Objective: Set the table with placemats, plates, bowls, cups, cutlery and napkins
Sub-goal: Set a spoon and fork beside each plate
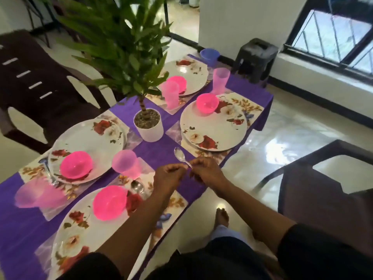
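Both arms reach forward, left hand [168, 176] and right hand [205, 170] meeting, fingers pinched closed.

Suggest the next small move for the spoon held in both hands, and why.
Probably set the spoon down on the placemat beside the right-hand plate. Both the left hand and right hand pinch its handle just short of that setting, which shows no cutlery.

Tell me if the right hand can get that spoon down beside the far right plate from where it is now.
Probably yes. The right hand and left hand both pinch the spoon by its handle, and only bare purple cloth and placemat edge lie between it and the plate; the potted plant stands off to the left.
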Available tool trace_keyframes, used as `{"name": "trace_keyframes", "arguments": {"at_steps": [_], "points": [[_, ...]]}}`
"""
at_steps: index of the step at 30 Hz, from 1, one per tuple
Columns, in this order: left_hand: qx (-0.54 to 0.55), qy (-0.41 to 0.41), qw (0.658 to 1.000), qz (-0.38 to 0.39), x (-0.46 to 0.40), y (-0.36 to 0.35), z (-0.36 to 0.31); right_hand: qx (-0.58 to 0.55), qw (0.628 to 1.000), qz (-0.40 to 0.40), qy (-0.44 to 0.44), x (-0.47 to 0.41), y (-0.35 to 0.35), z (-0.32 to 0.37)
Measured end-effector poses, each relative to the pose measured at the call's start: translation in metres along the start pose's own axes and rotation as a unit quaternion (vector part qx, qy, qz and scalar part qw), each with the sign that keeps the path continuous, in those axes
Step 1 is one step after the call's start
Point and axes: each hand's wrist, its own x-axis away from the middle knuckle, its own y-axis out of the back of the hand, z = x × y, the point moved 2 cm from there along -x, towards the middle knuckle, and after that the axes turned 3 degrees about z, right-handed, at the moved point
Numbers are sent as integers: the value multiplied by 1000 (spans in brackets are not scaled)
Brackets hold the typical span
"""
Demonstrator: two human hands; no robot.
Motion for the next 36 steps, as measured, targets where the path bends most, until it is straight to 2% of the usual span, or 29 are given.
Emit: {"name": "trace_keyframes", "arguments": {"at_steps": [2,5,12,23,29,32,36], "points": [[-18,23,1000,5,-15,-28,-2,18,999,-31,-6,-18,38,-7],[-49,41,998,17,-32,-63,-3,9,995,-72,-64,-44,98,-19],[-72,115,991,-12,-66,-82,13,-32,989,-114,-84,-107,193,-22],[-85,143,985,-36,-155,-71,-15,1,989,-133,-60,-169,246,22],[-63,189,977,-77,-174,-82,-3,99,981,-151,-72,-225,281,27],[-51,199,972,-112,-177,-84,-1,145,976,-134,-96,-260,295,24],[-75,193,966,-155,-176,-87,2,209,969,-107,-73,-299,307,18]]}}
